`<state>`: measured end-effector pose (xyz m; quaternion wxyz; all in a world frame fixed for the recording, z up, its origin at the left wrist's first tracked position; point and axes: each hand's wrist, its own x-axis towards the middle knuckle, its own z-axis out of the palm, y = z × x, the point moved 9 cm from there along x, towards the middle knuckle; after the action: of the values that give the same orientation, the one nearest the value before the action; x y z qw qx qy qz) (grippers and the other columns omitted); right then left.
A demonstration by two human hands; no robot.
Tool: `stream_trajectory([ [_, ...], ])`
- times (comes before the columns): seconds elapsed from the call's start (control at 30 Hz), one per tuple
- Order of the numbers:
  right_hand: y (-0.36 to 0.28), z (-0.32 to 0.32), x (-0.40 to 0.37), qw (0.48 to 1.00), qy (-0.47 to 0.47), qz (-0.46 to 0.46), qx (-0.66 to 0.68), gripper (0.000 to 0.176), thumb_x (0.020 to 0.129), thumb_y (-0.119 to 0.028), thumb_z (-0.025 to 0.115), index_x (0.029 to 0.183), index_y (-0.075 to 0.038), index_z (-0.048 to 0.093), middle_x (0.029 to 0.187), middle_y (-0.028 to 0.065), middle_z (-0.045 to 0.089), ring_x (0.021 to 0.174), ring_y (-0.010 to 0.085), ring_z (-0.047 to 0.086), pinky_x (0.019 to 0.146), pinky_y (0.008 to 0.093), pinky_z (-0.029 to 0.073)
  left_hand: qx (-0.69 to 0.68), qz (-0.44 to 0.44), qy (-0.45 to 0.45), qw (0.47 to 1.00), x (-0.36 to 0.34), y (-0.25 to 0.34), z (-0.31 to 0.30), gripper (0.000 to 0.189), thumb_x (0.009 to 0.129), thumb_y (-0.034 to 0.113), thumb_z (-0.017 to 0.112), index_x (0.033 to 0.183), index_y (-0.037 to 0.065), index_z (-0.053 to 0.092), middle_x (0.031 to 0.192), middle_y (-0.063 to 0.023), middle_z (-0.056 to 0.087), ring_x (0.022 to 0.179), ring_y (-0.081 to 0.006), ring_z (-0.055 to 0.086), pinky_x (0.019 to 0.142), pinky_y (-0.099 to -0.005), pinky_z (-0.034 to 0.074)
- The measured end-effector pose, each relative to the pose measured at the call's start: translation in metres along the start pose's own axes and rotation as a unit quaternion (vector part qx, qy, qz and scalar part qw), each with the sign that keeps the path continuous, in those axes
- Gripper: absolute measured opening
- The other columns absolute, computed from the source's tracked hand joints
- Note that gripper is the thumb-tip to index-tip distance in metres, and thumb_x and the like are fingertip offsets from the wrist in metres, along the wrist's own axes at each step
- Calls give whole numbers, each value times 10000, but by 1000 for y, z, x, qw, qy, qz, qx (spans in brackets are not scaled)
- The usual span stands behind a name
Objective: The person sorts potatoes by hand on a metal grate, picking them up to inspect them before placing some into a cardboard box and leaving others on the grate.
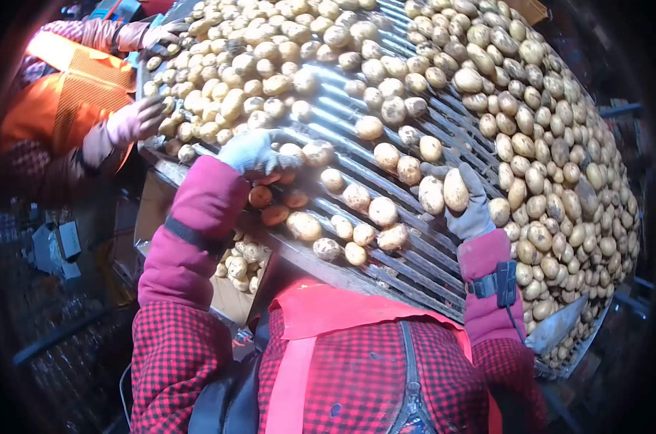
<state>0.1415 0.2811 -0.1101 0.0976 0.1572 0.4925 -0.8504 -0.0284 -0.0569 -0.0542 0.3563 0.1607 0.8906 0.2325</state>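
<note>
My left hand, in a light blue-grey glove, reaches over the left part of the slatted metal table. Its fingers curl down by several potatoes, and what they hold, if anything, is hidden. My right hand, in a grey glove, is wrapped around a potato at the right of the slats. Another potato lies against that one, on the side toward my left hand. Loose potatoes are scattered on the slats between my hands.
A large heap of potatoes fills the right side, another pile the upper left. A co-worker in an orange vest has both gloved hands at the left edge. Below the near edge is a cardboard box with potatoes.
</note>
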Motion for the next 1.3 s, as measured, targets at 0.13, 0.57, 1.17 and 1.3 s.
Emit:
stream_trajectory([
  [0.13, 0, 12, -11, 996, 23, 14, 83, 447, 1118, -334, 354, 1421, -32, 482, 1339, 151, 605, 1059, 246, 635, 896, 354, 572, -30, 20, 6, 999, 2, -9, 6, 573, 837, 486, 761, 1268, 115, 700, 1014, -121, 759, 918, -247, 716, 823, -377, 567],
  [0.57, -3, 159, -51, 982, -75, 35, 172, 639, 1058, -515, 444, 1422, 7, 503, 1133, 104, 604, 1099, 210, 558, 994, 371, 482, -767, 267, 60, 581, -104, -13, 74, 819, 862, 677, 647, 1377, 47, 548, 1073, -132, 613, 903, -263, 587, 811, -400, 501],
  [1.17, 152, 383, -44, 921, -304, 242, 13, 482, 1049, -426, 553, 1426, -129, 504, 1124, 33, 597, 969, 170, 624, 825, 333, 515, -790, 30, 396, 466, -256, -232, 112, 388, 1026, 406, 614, 1312, 146, 575, 1219, -61, 646, 1088, -223, 662, 763, -357, 601],
  [1.3, 139, 359, -63, 930, -254, 263, -44, 666, 989, -501, 605, 1507, -123, 426, 1377, 80, 550, 1100, 182, 627, 876, 350, 519, -756, -37, 484, 440, -265, -275, 113, 684, 990, 428, 665, 1536, 136, 375, 1452, -240, 424, 1160, -398, 618, 943, -477, 568],
])
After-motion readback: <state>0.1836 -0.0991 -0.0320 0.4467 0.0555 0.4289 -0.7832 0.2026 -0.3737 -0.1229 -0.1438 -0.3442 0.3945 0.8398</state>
